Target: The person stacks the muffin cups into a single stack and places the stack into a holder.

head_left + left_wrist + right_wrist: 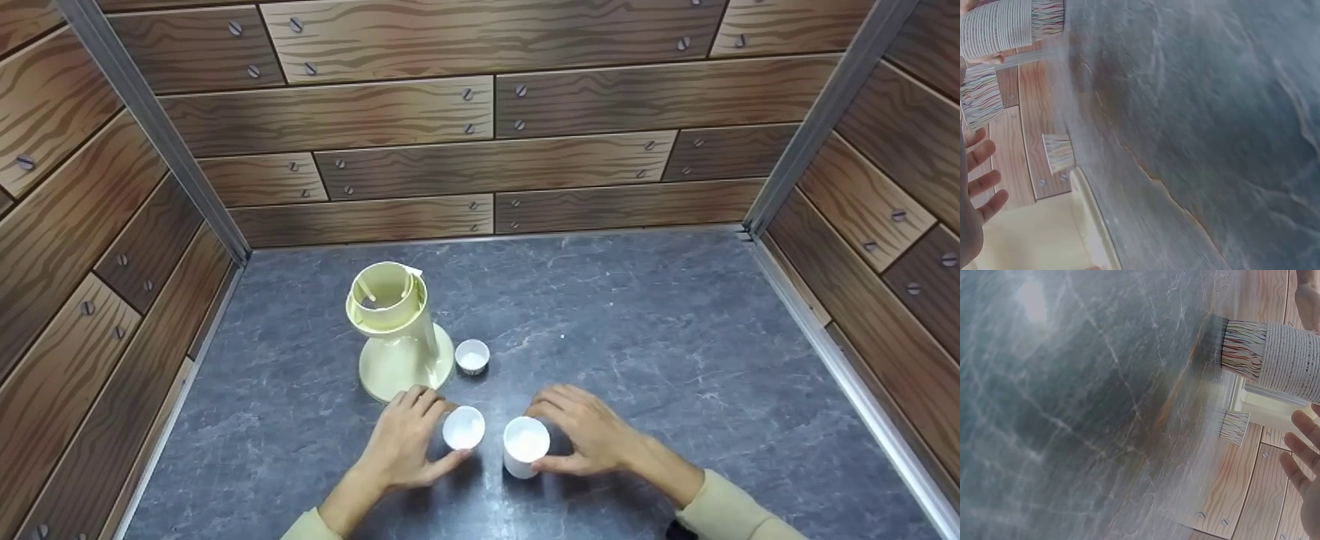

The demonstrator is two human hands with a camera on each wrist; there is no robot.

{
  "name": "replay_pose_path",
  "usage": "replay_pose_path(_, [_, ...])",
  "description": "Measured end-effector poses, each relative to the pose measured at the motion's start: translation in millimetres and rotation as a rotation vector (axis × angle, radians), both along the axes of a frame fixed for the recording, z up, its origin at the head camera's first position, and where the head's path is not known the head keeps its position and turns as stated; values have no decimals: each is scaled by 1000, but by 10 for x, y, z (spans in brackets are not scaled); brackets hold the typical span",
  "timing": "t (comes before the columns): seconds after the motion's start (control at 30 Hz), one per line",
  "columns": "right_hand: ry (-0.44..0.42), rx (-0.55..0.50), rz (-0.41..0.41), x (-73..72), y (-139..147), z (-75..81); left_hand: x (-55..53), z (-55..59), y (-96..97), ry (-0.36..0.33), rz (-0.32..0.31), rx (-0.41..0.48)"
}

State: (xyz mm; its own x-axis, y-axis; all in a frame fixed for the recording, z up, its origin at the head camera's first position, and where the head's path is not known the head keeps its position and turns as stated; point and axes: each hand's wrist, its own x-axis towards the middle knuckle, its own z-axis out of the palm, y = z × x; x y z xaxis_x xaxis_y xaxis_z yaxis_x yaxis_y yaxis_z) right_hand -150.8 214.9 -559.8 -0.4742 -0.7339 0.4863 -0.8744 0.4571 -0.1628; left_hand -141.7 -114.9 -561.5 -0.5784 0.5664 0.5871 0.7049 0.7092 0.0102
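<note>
My left hand pinches a single paper cup between thumb and fingers. The cup has a multicoloured wavy-line pattern and is held above the table in the left wrist view. Just to the right, my right hand holds a tall stack of nested paper cups, thumb at the near side and fingers behind. The stack is upright, its ringed rims above one patterned cup wall. Another small paper cup stands beyond the hands, mouth up.
A cream plastic appliance with a round base and open cylindrical top stands behind my left hand, close to the small cup. Wood-patterned walls enclose the dark marbled table at the back and sides.
</note>
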Motion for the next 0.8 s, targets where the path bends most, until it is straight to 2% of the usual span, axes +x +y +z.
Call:
replay_pose_path(0.27, [25,-11,11,-8,4,-13,-5,54,63,20,-32,-8])
replay_pose_path(0.8, [87,-47,36,-27,-14,-6,10,138,170,-7,-81,21])
